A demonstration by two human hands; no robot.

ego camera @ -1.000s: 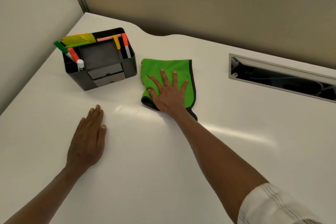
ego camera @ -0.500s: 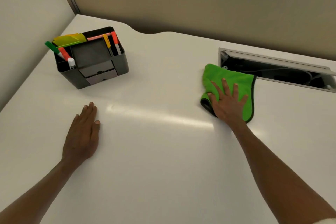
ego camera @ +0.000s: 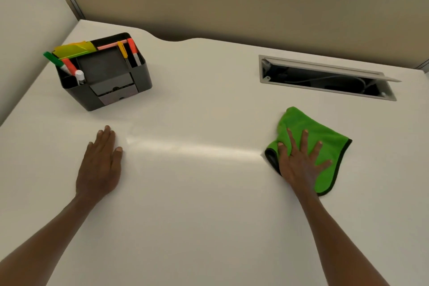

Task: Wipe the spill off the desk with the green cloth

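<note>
Here, two hands lie flat, fingers spread: right hand point(ego camera: 299, 165) pressing one green cloth point(ego camera: 325, 146), left hand point(ego camera: 99, 165) on desk point(ego camera: 209, 216).

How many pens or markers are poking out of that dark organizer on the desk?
5 visible in the organizer: a green marker, an orange one and a white-capped one in its left corner; a yellow one and an orange one at the back right. More may be hidden inside.

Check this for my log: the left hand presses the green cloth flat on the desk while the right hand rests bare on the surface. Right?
Hands are swapped. The head view shows the right hand pressing the green cloth flat on the desk, while the left hand rests bare.
</note>
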